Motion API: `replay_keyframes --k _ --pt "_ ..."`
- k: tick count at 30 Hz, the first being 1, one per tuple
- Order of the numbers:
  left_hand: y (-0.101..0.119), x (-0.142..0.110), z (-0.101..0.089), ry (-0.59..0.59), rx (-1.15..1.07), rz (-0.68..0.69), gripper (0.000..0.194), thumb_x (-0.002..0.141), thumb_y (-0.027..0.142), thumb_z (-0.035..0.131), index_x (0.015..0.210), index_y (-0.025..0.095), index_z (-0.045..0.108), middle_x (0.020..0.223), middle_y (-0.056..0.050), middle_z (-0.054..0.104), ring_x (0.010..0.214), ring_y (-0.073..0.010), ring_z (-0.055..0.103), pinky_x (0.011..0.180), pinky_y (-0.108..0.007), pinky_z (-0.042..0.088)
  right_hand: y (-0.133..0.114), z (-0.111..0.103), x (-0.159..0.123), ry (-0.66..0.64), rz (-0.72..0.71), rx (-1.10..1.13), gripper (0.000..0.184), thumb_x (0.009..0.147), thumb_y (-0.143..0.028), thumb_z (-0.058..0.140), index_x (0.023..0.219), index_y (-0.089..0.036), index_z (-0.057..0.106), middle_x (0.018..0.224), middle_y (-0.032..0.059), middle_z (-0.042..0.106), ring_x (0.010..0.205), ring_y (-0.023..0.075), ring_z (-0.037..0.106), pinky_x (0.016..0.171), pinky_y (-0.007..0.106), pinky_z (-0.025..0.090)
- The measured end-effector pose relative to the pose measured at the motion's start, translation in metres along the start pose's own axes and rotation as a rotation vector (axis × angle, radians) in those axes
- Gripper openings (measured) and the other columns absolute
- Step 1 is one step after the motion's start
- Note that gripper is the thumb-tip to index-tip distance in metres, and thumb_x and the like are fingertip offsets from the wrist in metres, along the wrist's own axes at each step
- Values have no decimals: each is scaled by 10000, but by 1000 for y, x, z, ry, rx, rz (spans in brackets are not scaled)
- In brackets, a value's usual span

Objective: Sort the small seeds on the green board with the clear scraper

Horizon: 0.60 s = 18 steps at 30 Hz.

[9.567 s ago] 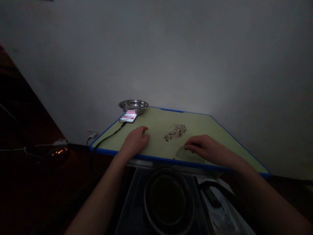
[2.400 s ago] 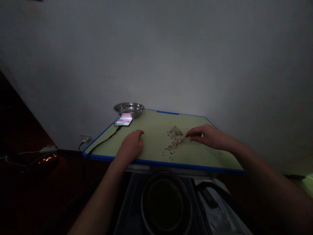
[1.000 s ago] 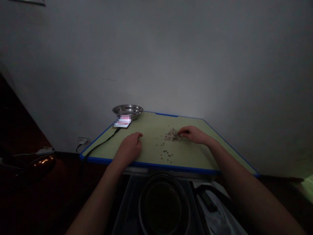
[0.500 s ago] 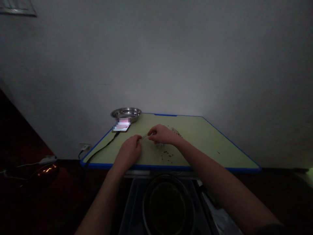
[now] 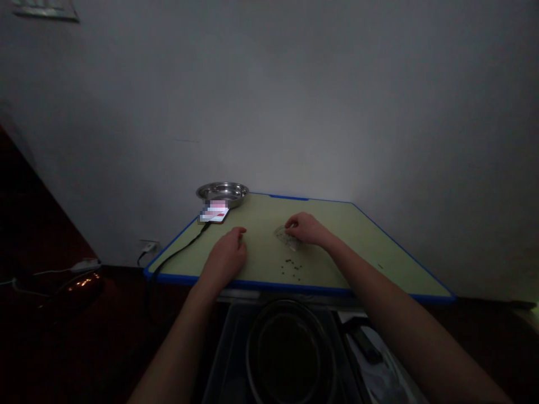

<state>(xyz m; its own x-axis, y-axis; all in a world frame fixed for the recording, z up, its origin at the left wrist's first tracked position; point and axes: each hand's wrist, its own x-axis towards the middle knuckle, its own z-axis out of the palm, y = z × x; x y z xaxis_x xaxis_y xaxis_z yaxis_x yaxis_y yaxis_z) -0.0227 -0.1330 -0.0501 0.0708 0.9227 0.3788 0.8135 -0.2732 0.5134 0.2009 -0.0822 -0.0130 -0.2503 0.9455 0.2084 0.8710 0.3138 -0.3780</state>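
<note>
Head view: specks (image 5: 296,267) dot green table (image 5: 259,247) by wall (image 5: 295,112).

On the pale green, blue-edged tabletop (image 5: 349,230), a metal bowl (image 5: 236,196) is set at the far left corner, a phone (image 5: 218,215) just before it, a black cable (image 5: 181,248) at left. Dark grains (image 5: 288,260) are scattered near the front edge; mid-table, a clear piece (image 5: 286,238) is seemingly rested.

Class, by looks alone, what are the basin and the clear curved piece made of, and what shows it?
Basin: likely polished stainless steel; its silvery wall carries bright reflections.
Clear curved piece in the right hand: probably thin, transparent plastic, since the tabletop shows through, though glass is possible.
</note>
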Motion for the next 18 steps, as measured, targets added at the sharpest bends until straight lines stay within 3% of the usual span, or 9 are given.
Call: replay_keyframes --k 3,7,12,18 --pt "-1 1 2 6 5 8 382 816 162 405 1177 117 524 1174 -142 618 1082 -234 575 958 -375 425 5 -6 -5 9 19 21 206 761 -186 608 906 -101 726 797 110 712 699 175 636 649 276 460" --pt "-1 1 2 4 14 -10 383 825 172 408 1190 130 516 1174 -141 621 1091 -234 574 953 -377 429 -14 -5 -12 -27 -12 89 240 789 -229 592 954 -106 717 673 60 694 557 127 607 566 240 449" --pt "1 0 0 -6 -18 -37 393 832 169 394 1209 120 494 1184 -151 613 1097 -234 572 952 -376 431 -40 6 -15 -30 -55 110 202 748 -254 636 896 -163 739 753 58 711 648 143 626 608 243 452" --pt "1 0 0 -8 -33 -30 387 840 174 391 1212 122 486 1185 -152 611 1105 -238 568 954 -380 427 -23 9 -14 -41 -6 115 201 759 -221 618 896 -126 730 633 53 691 595 147 621 616 255 457"
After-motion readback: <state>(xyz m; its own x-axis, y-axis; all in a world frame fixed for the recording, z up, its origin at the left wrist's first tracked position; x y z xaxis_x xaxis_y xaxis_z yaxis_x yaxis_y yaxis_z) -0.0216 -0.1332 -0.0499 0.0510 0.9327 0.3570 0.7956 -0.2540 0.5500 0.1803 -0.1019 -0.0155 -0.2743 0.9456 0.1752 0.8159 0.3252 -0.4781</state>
